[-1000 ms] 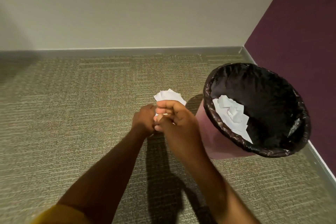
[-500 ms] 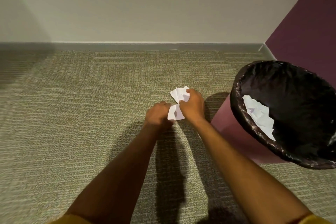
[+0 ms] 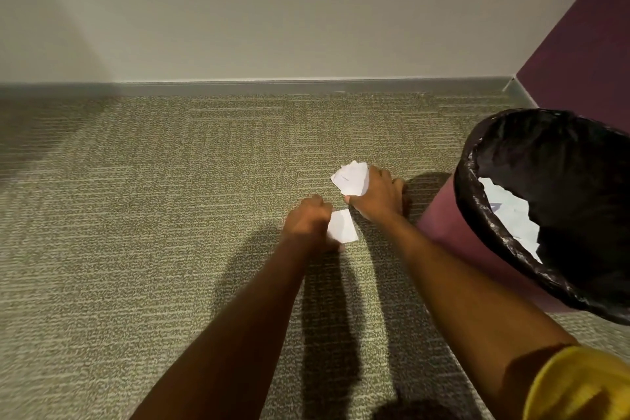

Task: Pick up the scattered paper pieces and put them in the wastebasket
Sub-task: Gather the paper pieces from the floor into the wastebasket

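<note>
Wastebasket (image 3: 439,222) running off frame | left hand (image 3: 308,220) pinching paper piece (image 3: 342,229), fingertips hidden | right hand (image 3: 375,196), apart, clutching crumpled wad (image 3: 353,178)

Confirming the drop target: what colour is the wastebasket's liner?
Black liner, over a maroon wastebasket; head view.

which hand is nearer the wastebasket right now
Right. The right hand, gripping crumpled paper, is just beside the wastebasket; the left hand, holding a paper piece, is farther left.
</note>
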Available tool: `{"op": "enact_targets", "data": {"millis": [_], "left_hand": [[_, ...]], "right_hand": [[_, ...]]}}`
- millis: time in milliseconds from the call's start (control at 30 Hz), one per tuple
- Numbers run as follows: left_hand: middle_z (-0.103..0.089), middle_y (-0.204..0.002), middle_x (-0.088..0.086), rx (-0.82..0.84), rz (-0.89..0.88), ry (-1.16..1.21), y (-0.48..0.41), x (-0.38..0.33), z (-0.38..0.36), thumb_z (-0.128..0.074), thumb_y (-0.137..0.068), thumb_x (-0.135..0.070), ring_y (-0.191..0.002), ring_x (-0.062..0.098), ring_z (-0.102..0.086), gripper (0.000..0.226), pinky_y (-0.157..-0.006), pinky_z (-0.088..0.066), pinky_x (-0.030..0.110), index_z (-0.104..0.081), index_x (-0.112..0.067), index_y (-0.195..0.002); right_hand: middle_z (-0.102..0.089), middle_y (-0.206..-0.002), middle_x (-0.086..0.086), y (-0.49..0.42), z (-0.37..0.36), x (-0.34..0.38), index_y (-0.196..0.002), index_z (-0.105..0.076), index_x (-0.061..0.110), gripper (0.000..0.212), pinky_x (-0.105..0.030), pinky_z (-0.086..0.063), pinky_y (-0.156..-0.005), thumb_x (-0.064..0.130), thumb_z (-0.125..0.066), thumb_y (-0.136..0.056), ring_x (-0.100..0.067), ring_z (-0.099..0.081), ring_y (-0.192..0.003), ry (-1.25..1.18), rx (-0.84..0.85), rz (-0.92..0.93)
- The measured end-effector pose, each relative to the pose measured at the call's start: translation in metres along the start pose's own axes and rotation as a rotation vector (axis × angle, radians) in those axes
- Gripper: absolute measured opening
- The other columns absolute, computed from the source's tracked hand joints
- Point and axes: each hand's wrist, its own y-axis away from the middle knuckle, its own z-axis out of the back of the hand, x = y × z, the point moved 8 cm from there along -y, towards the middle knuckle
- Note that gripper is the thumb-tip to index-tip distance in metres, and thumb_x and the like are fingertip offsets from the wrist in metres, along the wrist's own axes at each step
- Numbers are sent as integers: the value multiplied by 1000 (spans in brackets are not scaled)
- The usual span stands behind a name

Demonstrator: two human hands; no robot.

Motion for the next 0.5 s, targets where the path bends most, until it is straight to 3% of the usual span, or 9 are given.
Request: {"op": "enact_targets", "data": {"millis": [133, 200, 267, 333, 400, 500], "left_hand": [[-60, -127, 10, -31, -21, -9, -2, -6, 3, -92, -74, -49, -123, 30, -53, 73, -101, -51, 43, -61, -10, -127], [-63, -113, 10, -65, -63, 31, -1, -5, 6, -86, -79, -41, -111, 31, -58, 49, -92, -53, 42, -66, -11, -113], [-60, -88, 8, -183, -111, 130, 4, -3, 9, -73, -80, -37, -86, 32, -61, 26, -74, -50, 36, -69, -12, -87], [-55, -81, 5, -225, -139, 198, 4, 1, 9, -63, -81, -36, -79, 29, -59, 22, -69, -43, 32, -67, -14, -78], [-55, -92, 4, -94, -83, 180, 4, 3, 8, -65, -91, -30, -91, 25, -56, 16, -76, -45, 33, -66, -15, -87], [-55, -80, 1, -83, 60, 404, 8, 10, 20, -55, -96, -35, -74, 19, -52, 25, -56, -35, 22, -57, -16, -79]], "right_hand": [[-52, -149, -9, 8, -3, 3, -151, -51, 16, 72, -42, -42, -103, 39, -82, -90, -35, -45, -132, -7, -23, 74], [-55, -146, -7, 13, -5, 2, -150, -53, 18, 71, -42, -45, -102, 32, -85, -87, -34, -50, -130, -80, -45, 51], [-60, -139, -7, 17, -6, -2, -144, -57, 18, 69, -42, -49, -100, 24, -89, -83, -33, -58, -126, -180, -67, -4], [-63, -133, -7, 21, -6, -7, -137, -60, 16, 63, -40, -54, -94, 13, -90, -81, -31, -63, -121, -297, -88, -61], [-67, -129, -8, 28, -6, -14, -134, -63, 15, 58, -38, -58, -88, 2, -85, -81, -31, -65, -117, -429, -105, -124], [-72, -122, -7, 42, -10, -26, -134, -66, 14, 52, -33, -56, -80, -3, -77, -86, -26, -67, -107, -634, -94, -218]]}}
